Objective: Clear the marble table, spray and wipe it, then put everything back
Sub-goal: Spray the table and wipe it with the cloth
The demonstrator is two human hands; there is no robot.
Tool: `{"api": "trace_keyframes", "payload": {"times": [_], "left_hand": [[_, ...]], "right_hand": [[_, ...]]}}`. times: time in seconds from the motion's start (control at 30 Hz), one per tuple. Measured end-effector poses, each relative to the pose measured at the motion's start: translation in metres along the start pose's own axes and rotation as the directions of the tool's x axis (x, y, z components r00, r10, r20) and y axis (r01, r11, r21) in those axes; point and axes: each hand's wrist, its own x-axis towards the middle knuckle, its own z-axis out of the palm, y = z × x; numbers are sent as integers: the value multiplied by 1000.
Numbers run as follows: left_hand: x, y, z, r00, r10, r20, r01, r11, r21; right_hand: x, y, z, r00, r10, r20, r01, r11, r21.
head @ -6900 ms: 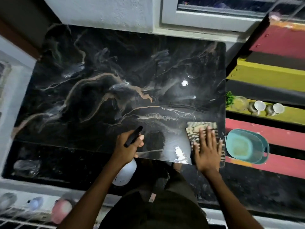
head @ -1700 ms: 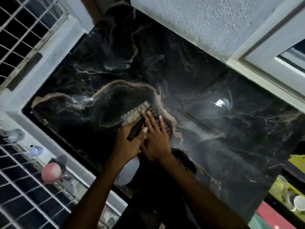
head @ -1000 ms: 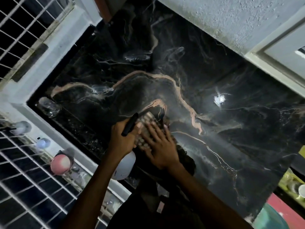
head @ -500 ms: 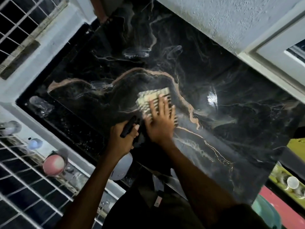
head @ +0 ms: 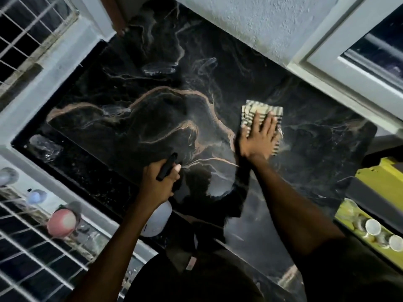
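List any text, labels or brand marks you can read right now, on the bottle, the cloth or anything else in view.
None can be read.
Spray bottle in the left hand: white body shows no legible print.
Cloth under the right hand: stripes only, no lettering.
Tag on the shirt: too small and blurred to read.
Cups on the yellow shelf: no markings visible.

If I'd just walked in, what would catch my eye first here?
The black marble table with its copper veins fills the view. The right hand presses a striped cloth flat on its far side, while the left hand grips a white spray bottle at the near edge.
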Motion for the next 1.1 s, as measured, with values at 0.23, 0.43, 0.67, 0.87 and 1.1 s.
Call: {"api": "trace_keyframes", "payload": {"times": [0.23, 0.43, 0.67, 0.87, 1.1], "left_hand": [[-25, 2, 7, 998, 53, -22, -51, 996, 73], [-33, -5, 4, 998, 49, -32, -46, 996, 81], [-30, -11, 10, 999, 32, 31, -34, 998, 61], [-10, -15, 0, 992, 92, 81, -100, 990, 101], [39, -24, -71, 971, 189, 147, -216, 956, 198]], "right_hand": [[-132, -54, 64, 786, -601, 147, 608, 794, -6], [-195, 66, 67, 787, -601, 136, 611, 791, -41], [-120, 97, 30, 998, 26, -55, -26, 1000, -7], [-146, -27, 71, 992, -114, -51, 114, 993, 5], [-198, -67, 87, 875, -464, 136, 471, 882, -22]]}}
